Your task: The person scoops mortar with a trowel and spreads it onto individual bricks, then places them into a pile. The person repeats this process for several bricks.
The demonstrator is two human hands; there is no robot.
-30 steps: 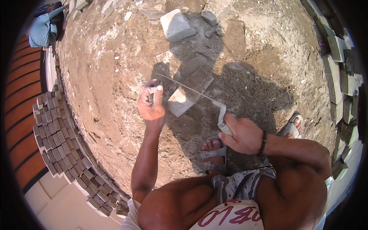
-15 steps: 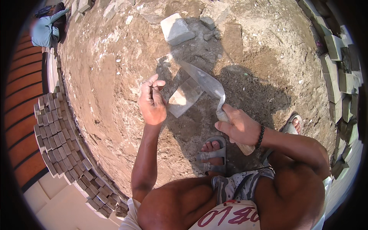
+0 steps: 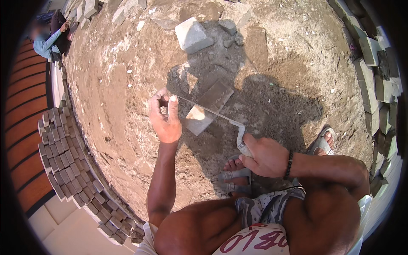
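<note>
In my right hand (image 3: 267, 157) I grip a trowel by its handle. The trowel's blade (image 3: 208, 109) is turned edge-on and points up and left. My left hand (image 3: 165, 117) has its fingers curled and its thumb raised at the blade's tip; it seems to pinch the tip. Beneath the blade a flat rectangular paving block (image 3: 216, 97) lies at a slant on the soil, partly in shadow.
A pale stone block (image 3: 193, 36) sits farther ahead on rough dirt. Stacked pavers (image 3: 63, 153) line the left side, and more blocks (image 3: 369, 85) the right. Another person (image 3: 49, 42) crouches at far left. My sandalled foot (image 3: 236, 172) is near the right hand.
The trowel has swung left and rolled from showing its flat face to edge-on. Its tip now meets my left hand. At far left, the other person's arm has drawn in.
</note>
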